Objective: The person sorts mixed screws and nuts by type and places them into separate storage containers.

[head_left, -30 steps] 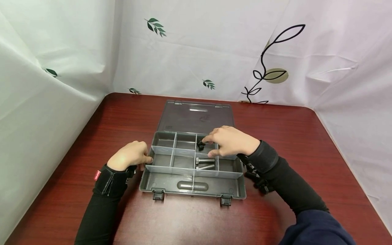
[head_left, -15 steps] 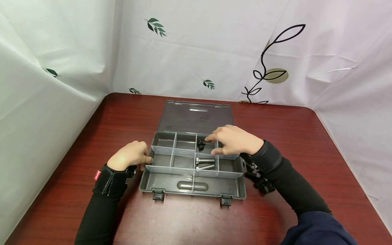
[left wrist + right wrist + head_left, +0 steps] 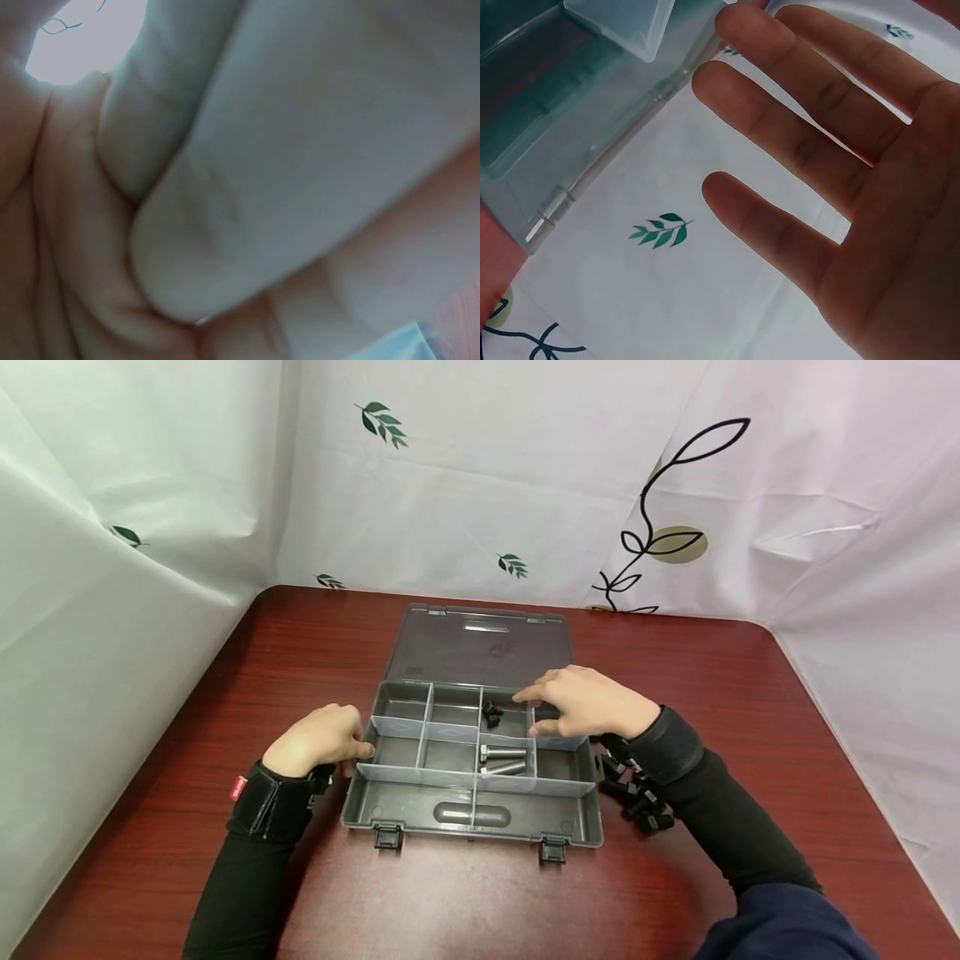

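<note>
A grey compartment box (image 3: 408, 814) lies on the table with its see-through lid (image 3: 480, 647) folded back. At its left wall my left hand (image 3: 318, 741) grips the rim, thumb over the edge; in the left wrist view its curled fingers (image 3: 217, 225) hide most of the scene. Above the upper right compartments hovers my right hand (image 3: 592, 700), its fingers spread and nothing in them, as the right wrist view also shows. Below its fingertips lie a few small black pieces (image 3: 491, 714), kind too small to tell. Two silver bolts (image 3: 502, 752) lie in the compartment in front.
A pile of black pieces (image 3: 639, 806) lies right of the box, partly under the right forearm. Two latches (image 3: 387, 837) hang from the box's front edge. White leaf-print cloth (image 3: 465, 485) stands around the reddish table (image 3: 465, 902).
My right hand has drawn back to the right, away from the small black pieces, and more of the pile beside the box shows. The left hand stays at the rim.
</note>
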`<state>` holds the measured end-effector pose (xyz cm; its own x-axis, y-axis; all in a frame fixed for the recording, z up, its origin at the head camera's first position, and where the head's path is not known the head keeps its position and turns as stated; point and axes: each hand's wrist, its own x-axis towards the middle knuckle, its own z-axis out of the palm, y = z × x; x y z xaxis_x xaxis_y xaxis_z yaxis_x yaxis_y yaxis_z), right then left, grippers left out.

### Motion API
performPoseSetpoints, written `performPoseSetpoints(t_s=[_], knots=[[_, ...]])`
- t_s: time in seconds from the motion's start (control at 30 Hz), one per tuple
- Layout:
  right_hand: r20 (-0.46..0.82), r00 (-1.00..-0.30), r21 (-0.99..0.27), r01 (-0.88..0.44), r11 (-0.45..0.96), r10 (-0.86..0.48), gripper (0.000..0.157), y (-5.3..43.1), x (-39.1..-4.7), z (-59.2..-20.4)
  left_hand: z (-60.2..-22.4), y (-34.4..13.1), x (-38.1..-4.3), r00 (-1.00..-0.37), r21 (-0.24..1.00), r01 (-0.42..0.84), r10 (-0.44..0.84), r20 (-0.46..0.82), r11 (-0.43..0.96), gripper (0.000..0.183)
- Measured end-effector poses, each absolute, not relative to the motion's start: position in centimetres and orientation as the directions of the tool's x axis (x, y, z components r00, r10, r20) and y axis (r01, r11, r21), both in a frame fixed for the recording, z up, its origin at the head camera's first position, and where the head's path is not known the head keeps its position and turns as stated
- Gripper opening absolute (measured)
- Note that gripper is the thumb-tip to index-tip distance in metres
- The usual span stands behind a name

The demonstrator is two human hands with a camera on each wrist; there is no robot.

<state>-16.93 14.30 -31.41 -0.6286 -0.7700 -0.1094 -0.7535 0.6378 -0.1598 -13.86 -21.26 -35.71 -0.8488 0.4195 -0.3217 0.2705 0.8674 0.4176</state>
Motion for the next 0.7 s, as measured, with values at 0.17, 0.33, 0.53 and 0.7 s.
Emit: performPoseSetpoints(t_s=[0.17,0.33,0.53,0.7], knots=[[-0.093,-0.640,-0.168,-0.745,0.645,-0.763,0.049,15.1,-16.9,-31.6,-35.7,-21.2,-13.8,-0.849,0.418,0.269,0.419,-0.322,0.868,0.027],[-0.101,-0.661,-0.179,-0.723,0.667,-0.744,0.048,15.9,-16.8,-31.7,-35.6,-21.2,-13.8,-0.849,0.416,0.261,0.412,-0.331,0.871,0.027],[-0.103,-0.668,-0.185,-0.715,0.674,-0.737,0.047,16.5,-16.8,-31.6,-35.6,-21.2,-13.8,-0.849,0.410,0.261,0.410,-0.333,0.874,0.027],[-0.097,-0.685,-0.186,-0.700,0.689,-0.722,0.045,17.5,-16.8,-31.6,-35.6,-21.2,-13.9,-0.850,0.411,0.263,0.411,-0.330,0.873,0.026]])
